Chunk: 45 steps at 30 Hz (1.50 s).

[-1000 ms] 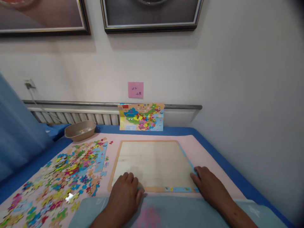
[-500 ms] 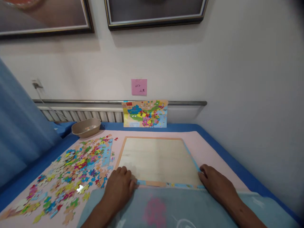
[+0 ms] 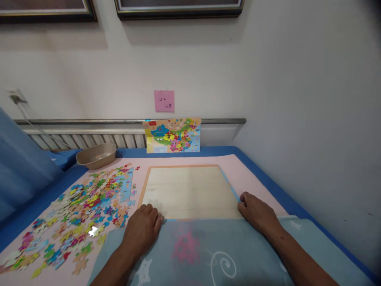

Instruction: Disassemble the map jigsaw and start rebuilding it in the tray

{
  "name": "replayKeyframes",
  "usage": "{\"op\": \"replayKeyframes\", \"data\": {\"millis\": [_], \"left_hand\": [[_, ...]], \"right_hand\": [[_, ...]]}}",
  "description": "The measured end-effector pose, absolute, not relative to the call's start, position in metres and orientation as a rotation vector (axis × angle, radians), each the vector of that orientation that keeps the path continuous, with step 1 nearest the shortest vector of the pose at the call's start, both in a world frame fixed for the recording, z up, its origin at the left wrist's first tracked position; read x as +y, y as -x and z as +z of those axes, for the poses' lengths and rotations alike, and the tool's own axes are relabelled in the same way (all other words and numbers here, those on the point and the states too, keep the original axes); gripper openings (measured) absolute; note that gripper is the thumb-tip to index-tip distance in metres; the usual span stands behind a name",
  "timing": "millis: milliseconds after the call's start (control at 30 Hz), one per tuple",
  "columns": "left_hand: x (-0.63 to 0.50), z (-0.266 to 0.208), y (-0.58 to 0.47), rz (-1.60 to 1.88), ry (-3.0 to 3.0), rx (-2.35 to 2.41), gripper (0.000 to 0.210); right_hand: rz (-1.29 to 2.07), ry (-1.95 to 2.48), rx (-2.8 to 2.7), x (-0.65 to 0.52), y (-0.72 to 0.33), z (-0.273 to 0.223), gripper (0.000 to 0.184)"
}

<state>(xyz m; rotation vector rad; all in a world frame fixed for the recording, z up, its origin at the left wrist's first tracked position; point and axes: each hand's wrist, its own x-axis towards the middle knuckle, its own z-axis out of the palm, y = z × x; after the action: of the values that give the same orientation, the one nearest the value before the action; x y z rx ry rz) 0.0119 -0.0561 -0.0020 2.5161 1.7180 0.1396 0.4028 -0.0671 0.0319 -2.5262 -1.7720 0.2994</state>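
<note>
A pale wooden puzzle board [image 3: 184, 190] with an orange and blue border lies flat in front of me. My left hand [image 3: 143, 227] is closed at its near left corner, fingers curled over the edge. At the right border my right hand [image 3: 257, 211] is closed too, thumb and fingers against the blue edge strip. The undersides of both grips are hidden. A grey-green patterned cloth [image 3: 220, 246] lies under my forearms and overlaps most of the board's near border. Loose jigsaw pieces [image 3: 80, 206] are spread over the pink surface left of my left hand.
A tan plastic basin [image 3: 97, 159] holding a few pieces stands at the back left. A colourful map sheet [image 3: 173, 136] leans against the wall below a pink note [image 3: 164, 101]. A metal rail [image 3: 223, 121] runs along the wall. A blue curtain [image 3: 20, 167] hangs at left.
The view has shifted, so everything appears further left and higher. Less of the board's near border shows above the cloth. Both hands keep their places at the board's edges.
</note>
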Motion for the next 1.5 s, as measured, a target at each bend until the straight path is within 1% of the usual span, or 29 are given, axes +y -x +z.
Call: {"op": "replayKeyframes", "data": {"millis": [267, 500, 600, 733, 867, 967, 1033, 1133, 1267, 1367, 1500], "left_hand": [[-0.056, -0.017, -0.009, 0.274, -2.598, 1.703, 0.032], [-0.057, -0.032, -0.003, 0.587, -2.749, 1.608, 0.03], [-0.057, -0.036, -0.002, 0.667, -2.757, 1.597, 0.032], [-0.057, -0.036, -0.003, 0.58, -2.681, 1.663, 0.034], [-0.051, -0.018, -0.011, 0.293, -2.524, 1.809, 0.032], [-0.044, -0.003, -0.018, 0.058, -2.477, 1.787, 0.028], [-0.041, 0.002, -0.021, -0.016, -2.461, 1.778, 0.025], [-0.041, -0.002, -0.021, 0.038, -2.446, 1.823, 0.028], [-0.044, -0.009, -0.017, 0.138, -2.437, 1.846, 0.036], [-0.043, -0.009, -0.014, 0.16, -2.454, 1.811, 0.037], [-0.039, -0.005, -0.006, 0.148, -2.457, 1.93, 0.033]], "right_hand": [[0.369, 2.545, -1.721, -0.067, -0.396, 0.038, 0.011], [0.397, 2.547, -1.721, -0.065, -0.399, 0.032, 0.016], [0.387, 2.525, -1.741, -0.065, -0.402, 0.028, 0.018], [0.361, 2.537, -1.735, -0.063, -0.403, 0.024, 0.02], [0.229, 2.515, -1.794, -0.052, -0.399, 0.027, 0.019], [0.206, 2.544, -1.771, -0.041, -0.397, 0.028, 0.02], [0.195, 2.566, -1.741, -0.036, -0.395, 0.027, 0.023], [0.179, 2.582, -1.698, -0.034, -0.395, 0.023, 0.024], [0.173, 2.561, -1.673, -0.034, -0.398, 0.018, 0.021], [0.18, 2.532, -1.656, -0.034, -0.403, 0.016, 0.02], [0.191, 2.466, -1.626, -0.036, -0.41, 0.015, 0.025]]}}
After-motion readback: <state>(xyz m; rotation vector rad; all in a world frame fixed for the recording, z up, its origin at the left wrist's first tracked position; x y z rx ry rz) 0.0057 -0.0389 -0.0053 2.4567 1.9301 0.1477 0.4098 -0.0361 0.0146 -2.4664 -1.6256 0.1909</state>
